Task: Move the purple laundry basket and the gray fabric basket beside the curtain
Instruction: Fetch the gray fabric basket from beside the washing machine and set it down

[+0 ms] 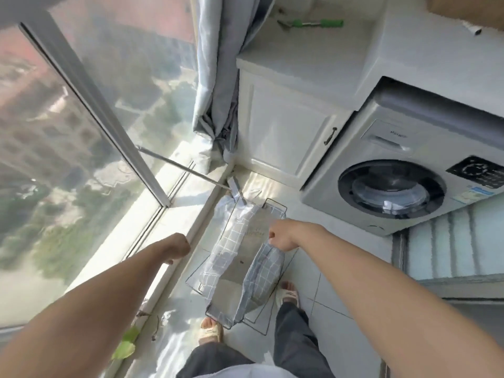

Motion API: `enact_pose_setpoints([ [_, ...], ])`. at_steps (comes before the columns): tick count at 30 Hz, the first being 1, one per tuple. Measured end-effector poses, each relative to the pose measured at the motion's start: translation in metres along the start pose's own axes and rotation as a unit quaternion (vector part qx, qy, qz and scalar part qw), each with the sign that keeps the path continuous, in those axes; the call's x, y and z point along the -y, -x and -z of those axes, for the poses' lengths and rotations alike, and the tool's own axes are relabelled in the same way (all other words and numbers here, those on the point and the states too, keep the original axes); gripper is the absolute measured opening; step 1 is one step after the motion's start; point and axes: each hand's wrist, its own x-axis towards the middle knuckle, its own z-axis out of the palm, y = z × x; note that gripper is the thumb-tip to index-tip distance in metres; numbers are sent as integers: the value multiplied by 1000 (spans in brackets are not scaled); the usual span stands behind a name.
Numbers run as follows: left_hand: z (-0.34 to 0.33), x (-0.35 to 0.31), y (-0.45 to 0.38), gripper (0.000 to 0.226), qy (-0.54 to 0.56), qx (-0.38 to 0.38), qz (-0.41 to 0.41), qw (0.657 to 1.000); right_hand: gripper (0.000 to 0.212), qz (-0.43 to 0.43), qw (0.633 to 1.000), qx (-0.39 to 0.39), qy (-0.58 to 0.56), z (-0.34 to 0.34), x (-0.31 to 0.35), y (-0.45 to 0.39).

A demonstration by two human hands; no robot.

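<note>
Standing on the tiled floor (308,290), the gray fabric basket (240,257) was seen between the window sill (174,241) and the washing machine (392,192), in front of the feet in slippers (210,332). Its checked cloth liner was hung in a thin wire frame, and the inside looked empty. The right hand (282,237) was clenched on the liner's top edge at the right side. The left hand (178,246) was held clear of the basket, above the sill, curled into a loose fist with nothing in its grip. The curtain (215,85) was bunched in the corner just beyond the basket, beside a white cabinet (283,124). A metal window stay (185,170) was angled near the basket's far end. A green-handled tool (311,24) was laid on the tabletop above the cabinet.
</note>
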Motion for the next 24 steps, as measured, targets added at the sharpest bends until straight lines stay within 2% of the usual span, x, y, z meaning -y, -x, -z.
enact_pose_setpoints([
  [3, -32, 16, 7, 33, 44, -30, 78, 996, 22, 59, 998, 22, 29, 1, -15, -39],
  [7, -87, 18, 38, 36, 12, -92, 179, 979, 18, 94, 994, 61, 2, -8, -52, -78],
  [9, -107, 2, 51, 36, 28, -105, 188, 976, 21, 82, 994, 70, -9, -17, -75, -99],
  [11, -133, -14, 58, 40, 63, -96, 206, 972, 34, 54, 995, 82, -15, -34, -94, -119],
  [18, -211, -49, 43, 38, 153, -27, 218, 964, 61, 21, 989, 110, -99, -113, -119, -139],
  [24, -252, -69, 6, 43, 252, -17, 236, 938, 63, 30, 988, 124, -88, -161, -127, -146],
])
